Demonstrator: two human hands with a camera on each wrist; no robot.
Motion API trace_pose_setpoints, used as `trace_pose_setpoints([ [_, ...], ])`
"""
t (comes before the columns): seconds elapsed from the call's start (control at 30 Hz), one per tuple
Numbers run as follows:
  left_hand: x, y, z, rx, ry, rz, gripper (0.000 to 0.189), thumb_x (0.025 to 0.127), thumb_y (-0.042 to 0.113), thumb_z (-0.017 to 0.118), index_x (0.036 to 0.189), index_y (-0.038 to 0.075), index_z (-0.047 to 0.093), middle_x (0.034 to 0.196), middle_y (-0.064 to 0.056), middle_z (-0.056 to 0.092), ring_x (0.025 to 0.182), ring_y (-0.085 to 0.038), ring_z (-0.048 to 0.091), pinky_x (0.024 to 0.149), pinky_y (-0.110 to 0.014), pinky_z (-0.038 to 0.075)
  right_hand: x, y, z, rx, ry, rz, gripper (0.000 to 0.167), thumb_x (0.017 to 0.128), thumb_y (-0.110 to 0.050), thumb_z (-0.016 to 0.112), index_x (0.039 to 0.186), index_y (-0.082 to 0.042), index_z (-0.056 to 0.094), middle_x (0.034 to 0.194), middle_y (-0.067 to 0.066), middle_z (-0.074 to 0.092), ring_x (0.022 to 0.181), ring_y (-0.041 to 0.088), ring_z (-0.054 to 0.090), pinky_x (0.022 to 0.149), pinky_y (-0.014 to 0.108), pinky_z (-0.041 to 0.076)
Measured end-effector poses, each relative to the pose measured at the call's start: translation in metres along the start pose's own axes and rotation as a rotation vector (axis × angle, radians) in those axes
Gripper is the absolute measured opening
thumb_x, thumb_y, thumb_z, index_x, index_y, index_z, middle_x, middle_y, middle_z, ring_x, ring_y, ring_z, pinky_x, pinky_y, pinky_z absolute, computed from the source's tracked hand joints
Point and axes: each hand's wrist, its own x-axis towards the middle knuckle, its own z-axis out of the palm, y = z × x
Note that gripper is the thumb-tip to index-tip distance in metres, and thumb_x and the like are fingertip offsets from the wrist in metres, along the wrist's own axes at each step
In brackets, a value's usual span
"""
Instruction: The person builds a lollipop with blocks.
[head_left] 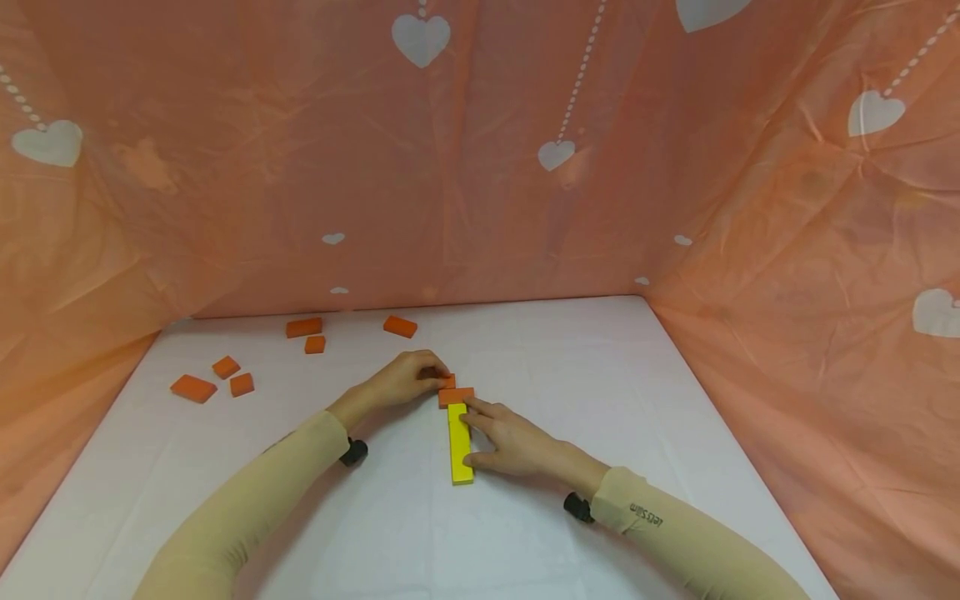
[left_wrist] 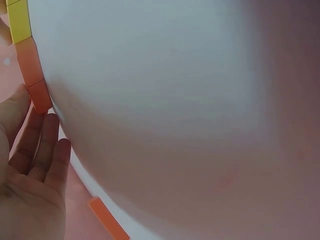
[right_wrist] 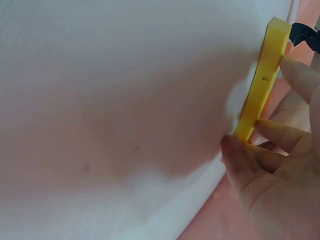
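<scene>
A long yellow block lies on the white table, pointing away from me. An orange block lies crosswise at its far end. Just behind that sits a small orange block, pinched by my left hand. In the left wrist view the thumb and fingertips meet the small orange block, in line with the orange block and the yellow block. My right hand rests straight fingers along the yellow block, its index tip reaching the orange block.
Loose orange blocks lie at the back left: three near the left wall and three more by the back wall. One orange block shows in the left wrist view. Pink heart-print sheeting walls in three sides.
</scene>
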Motion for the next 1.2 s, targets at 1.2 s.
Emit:
trace_pose_setpoints([
  [1.2, -0.050, -0.056, -0.080, -0.063, 0.314, -0.221, 0.036, 0.104, 0.016, 0.065, 0.137, 0.001, 0.063, 0.137, -0.024, 0.059, 0.122, -0.041, 0.055, 0.099, -0.059, 0.049, -0.002, -0.001, 0.003, 0.019, 0.017, 0.041, 0.070, 0.098, -0.040, 0.073, 0.155, -0.008, 0.048, 0.170, 0.010, 0.028, 0.150, 0.032, 0.038, 0.119, 0.048, 0.038],
])
